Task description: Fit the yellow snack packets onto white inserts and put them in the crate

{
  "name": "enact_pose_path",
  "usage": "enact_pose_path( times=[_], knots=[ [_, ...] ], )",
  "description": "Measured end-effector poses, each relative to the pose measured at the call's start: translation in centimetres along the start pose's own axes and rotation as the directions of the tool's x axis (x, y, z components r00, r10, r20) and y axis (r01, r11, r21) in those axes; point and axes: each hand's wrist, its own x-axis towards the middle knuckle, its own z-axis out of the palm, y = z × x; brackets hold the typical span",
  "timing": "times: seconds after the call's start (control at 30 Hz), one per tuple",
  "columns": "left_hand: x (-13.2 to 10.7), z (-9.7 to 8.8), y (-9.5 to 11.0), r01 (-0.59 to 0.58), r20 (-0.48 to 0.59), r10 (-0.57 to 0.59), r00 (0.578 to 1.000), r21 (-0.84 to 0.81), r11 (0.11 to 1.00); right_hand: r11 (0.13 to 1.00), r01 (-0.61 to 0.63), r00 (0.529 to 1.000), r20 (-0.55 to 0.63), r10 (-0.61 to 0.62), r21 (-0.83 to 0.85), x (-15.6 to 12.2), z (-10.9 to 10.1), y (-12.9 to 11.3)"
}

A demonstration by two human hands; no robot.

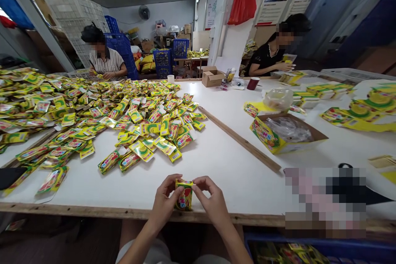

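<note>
Upright near the table's front edge stands a small yellow and green printed box (pixel 185 197), held between my two hands. My left hand (pixel 167 197) grips its left side, the thumb lying across the front and the fingers behind. On the other side, my right hand (pixel 211 198) pinches the box's upper right edge between thumb and fingers. The box's top lies at my fingertips; whether its flap is fully closed I cannot tell. Beyond my hands spreads a large pile of similar small cartons (pixel 148 128), many with white flaps sticking out.
A wooden strip (pixel 241 138) crosses the white table (pixel 216 173). To its right sits an open display box (pixel 278 132) with clear plastic inside. A blue crate (pixel 321 247) holds cartons below the front edge. Two people (pixel 107 60) (pixel 274 51) handle cartons across the table.
</note>
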Motion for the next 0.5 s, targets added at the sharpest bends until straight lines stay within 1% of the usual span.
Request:
enact_pose_path(
  times=[0.07,0.13,0.23,0.33,0.4,0.43,0.47,0.5],
  knots=[
    [0.0,-0.1,0.1,-0.012,0.005,0.012,1.0,0.021,1.0,0.998,0.02,1.0,0.009,-0.02,-0.058,-0.1,-0.4,-0.4],
    [0.1,-0.2,0.2,-0.034,0.02,0.034,0.999,0.035,0.999,0.995,0.059,0.997,0.05,-0.056,-0.078,-0.2,-0.6,-0.9],
    [0.2,-0.2,0.3,-0.083,0.035,0.082,0.996,0.027,0.996,0.994,0.093,0.991,0.105,-0.086,-0.056,-0.4,0.2,-1.2],
    [-0.1,0.1,0.5,-0.11,0.037,0.108,0.993,0.064,0.992,0.994,0.108,0.993,0.053,-0.108,0.0,-0.7,1.9,-0.9],
    [-0.4,0.0,0.5,-0.144,0.065,0.136,0.989,0.149,0.978,0.988,0.154,0.988,0.0,-0.154,0.003,-0.9,2.2,-0.9],
    [-0.4,-0.4,0.5,-0.174,0.079,0.161,0.984,0.209,0.962,0.984,0.179,0.983,-0.03,-0.179,-0.02,-1.2,1.7,-1.1],
    [-0.2,-1.1,0.5,-0.207,0.081,0.192,0.978,0.28,0.937,0.979,0.196,0.977,-0.07,-0.2,-0.061,-1.5,0.6,-1.4],
    [0.1,-2.2,0.5,-0.237,0.065,0.229,0.971,0.359,0.903,0.973,0.197,0.971,-0.115,-0.211,-0.122,-2.0,-1.0,-1.7]
  ],
)
